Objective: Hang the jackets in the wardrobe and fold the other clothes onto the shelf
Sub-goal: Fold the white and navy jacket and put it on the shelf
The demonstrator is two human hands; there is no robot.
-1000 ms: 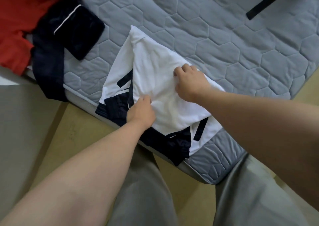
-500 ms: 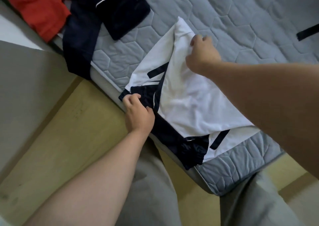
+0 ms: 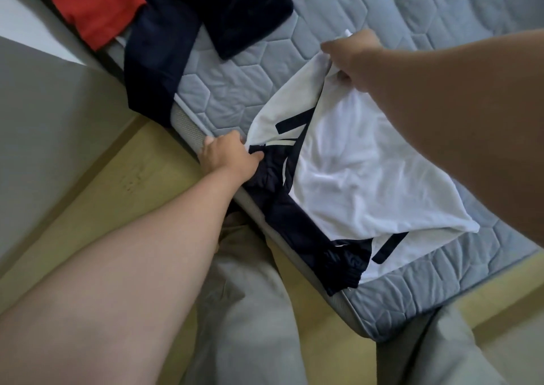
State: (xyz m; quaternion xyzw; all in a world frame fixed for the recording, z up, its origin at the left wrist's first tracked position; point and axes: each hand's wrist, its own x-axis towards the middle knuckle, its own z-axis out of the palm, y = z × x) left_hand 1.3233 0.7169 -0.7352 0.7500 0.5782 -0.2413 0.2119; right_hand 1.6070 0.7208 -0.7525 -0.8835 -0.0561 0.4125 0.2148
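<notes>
The white garment (image 3: 353,178) is laid along the bed's (image 3: 441,16) near edge; its left end is pinched by the left grip (image 3: 226,156) nearer, the right grip (image 3: 353,56) farther in.

Soft even daylight, faint shadows, wide-angle edge distortion, slight blur.

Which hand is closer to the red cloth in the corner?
Left. The left hand grips the white-and-navy garment at the grey quilted mattress edge below the crumpled red cloth; the right hand pinches its far corner, farther across.
</notes>
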